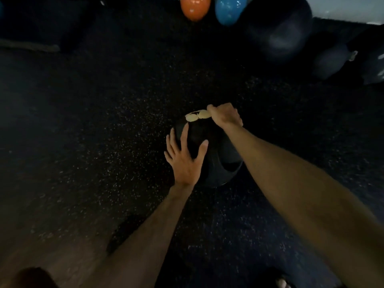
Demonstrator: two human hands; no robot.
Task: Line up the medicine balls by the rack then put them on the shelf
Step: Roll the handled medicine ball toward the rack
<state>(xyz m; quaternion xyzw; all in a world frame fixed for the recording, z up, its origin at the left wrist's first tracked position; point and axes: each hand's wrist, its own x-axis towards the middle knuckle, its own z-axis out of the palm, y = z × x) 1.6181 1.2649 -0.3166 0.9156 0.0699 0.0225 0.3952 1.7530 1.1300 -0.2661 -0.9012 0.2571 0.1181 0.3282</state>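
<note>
Ball (216, 159), round and black: left hand (185, 161) spread flat on it, right hand (225, 116) curled over its far top.

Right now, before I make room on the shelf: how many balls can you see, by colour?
Orange ball: 1
Bright blue ball: 1
Dark balls: 3, namely the near black ball, a big dark ball and a smaller dark ball
Total: 5
The far right edge is too dark to count.
</note>
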